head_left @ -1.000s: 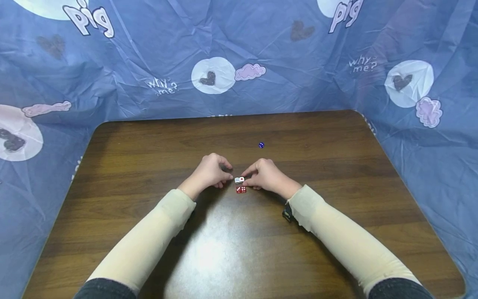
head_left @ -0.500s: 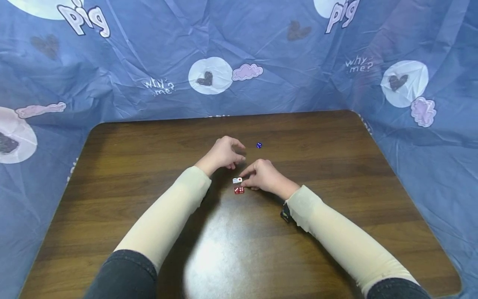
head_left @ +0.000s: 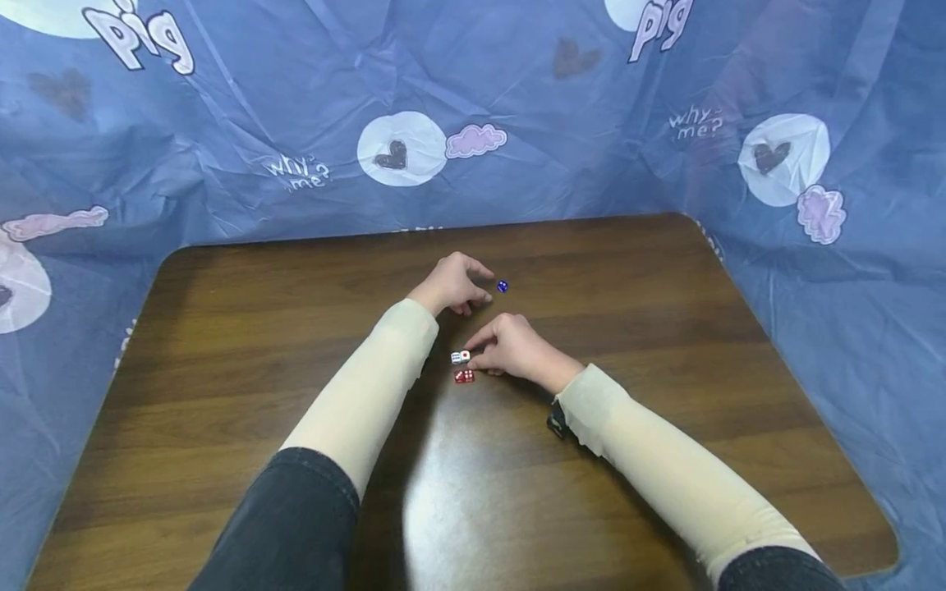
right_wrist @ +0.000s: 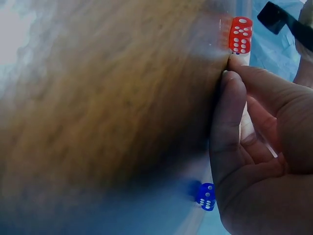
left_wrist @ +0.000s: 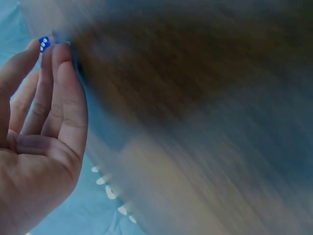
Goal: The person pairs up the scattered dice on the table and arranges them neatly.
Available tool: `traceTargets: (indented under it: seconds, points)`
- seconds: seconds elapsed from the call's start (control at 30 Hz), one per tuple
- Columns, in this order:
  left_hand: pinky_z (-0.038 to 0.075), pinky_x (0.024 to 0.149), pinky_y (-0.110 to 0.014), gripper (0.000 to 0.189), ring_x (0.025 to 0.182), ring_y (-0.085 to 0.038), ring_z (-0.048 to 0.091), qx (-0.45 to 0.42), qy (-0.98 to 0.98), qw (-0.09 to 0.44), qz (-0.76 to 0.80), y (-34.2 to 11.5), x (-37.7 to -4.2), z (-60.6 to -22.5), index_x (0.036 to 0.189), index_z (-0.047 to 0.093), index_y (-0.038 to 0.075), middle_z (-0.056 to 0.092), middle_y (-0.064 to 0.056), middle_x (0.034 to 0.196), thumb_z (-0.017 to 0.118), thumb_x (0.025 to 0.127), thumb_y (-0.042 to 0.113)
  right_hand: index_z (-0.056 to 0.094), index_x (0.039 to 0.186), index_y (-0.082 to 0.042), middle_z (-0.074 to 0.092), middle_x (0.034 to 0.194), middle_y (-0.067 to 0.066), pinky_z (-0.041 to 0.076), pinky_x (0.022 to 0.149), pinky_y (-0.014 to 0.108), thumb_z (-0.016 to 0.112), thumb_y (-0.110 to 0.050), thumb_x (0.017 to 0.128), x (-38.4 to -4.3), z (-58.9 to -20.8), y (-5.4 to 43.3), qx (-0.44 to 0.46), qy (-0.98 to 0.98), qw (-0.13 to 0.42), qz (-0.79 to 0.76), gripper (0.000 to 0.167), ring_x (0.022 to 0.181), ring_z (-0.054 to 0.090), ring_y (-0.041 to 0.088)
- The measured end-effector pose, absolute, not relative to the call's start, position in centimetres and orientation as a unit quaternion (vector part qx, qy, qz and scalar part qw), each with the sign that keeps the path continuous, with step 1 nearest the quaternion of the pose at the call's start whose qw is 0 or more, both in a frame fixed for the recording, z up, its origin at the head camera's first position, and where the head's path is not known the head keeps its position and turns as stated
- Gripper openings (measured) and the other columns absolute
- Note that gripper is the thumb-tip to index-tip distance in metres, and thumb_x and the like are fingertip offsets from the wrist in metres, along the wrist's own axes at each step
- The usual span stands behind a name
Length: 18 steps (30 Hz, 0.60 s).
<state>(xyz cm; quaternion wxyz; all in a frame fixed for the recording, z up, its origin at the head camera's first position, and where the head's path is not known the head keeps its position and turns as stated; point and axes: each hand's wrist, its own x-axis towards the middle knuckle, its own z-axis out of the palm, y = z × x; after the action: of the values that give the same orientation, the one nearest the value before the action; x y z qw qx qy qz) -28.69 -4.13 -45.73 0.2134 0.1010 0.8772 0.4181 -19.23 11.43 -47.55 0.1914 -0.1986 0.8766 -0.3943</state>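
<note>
Toward the far side of the table, my left hand (head_left: pixel 456 283) reaches with thumb and forefinger apart, fingertips just left of a blue die (head_left: pixel 502 286). In the left wrist view this blue die (left_wrist: pixel 44 44) shows beyond the fingertips. My right hand (head_left: pixel 517 349) pinches the right one of two white dice (head_left: pixel 456 358), which sit side by side; in the right wrist view the fingers hide them. Just nearer to me lie two red dice (head_left: pixel 464 377) side by side, with the red dice (right_wrist: pixel 241 35) also past the right thumb in the right wrist view.
The brown wooden table (head_left: pixel 259 328) has rounded corners. A blue printed cloth (head_left: pixel 310 98) hangs behind and around it. A black strap device (head_left: pixel 557 420) sits at the right wrist.
My left hand has left the white dice and moved away and to the right, up to the blue die. The right hand stays at the white dice. The head view has shifted slightly.
</note>
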Motion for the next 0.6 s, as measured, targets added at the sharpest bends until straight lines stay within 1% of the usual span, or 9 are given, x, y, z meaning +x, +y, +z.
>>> traceTargets:
  seconds: [0.2, 0.43, 0.6]
  points:
    - [0.061, 0.054, -0.035, 0.037, 0.058, -0.025, 0.069, 0.109, 0.87, 0.218, 0.43, -3.5, -29.6, -46.3, 0.125, 0.074, 0.012, 0.074, -0.008, 0.079, 0.081, 0.089, 0.009, 0.081, 0.101, -0.01, 0.066, 0.057, -0.003, 0.05, 0.048, 0.024, 0.086, -0.014, 0.085, -19.2, -47.5, 11.5, -0.203, 0.875, 0.193, -0.395, 0.017, 0.05, 0.061, 0.011]
    - [0.06, 0.053, -0.034, 0.032, 0.051, -0.021, 0.066, 0.107, 0.869, 0.224, 0.428, -2.8, -30.1, -46.7, 0.12, 0.076, 0.011, 0.073, -0.01, 0.073, 0.082, 0.088, 0.009, 0.081, 0.101, -0.01, 0.067, 0.058, -0.003, 0.05, 0.048, 0.024, 0.086, -0.015, 0.085, -19.4, -47.5, 11.5, -0.201, 0.878, 0.192, -0.39, 0.018, 0.051, 0.063, 0.012]
    - [0.061, 0.054, -0.034, 0.031, 0.053, -0.021, 0.067, 0.107, 0.876, 0.223, 0.415, -2.3, -30.3, -46.5, 0.12, 0.077, 0.012, 0.073, -0.011, 0.074, 0.081, 0.089, 0.009, 0.081, 0.101, -0.008, 0.068, 0.059, -0.003, 0.052, 0.048, 0.025, 0.087, -0.013, 0.084, -19.4, -47.6, 11.6, -0.2, 0.875, 0.188, -0.398, 0.019, 0.051, 0.064, 0.013]
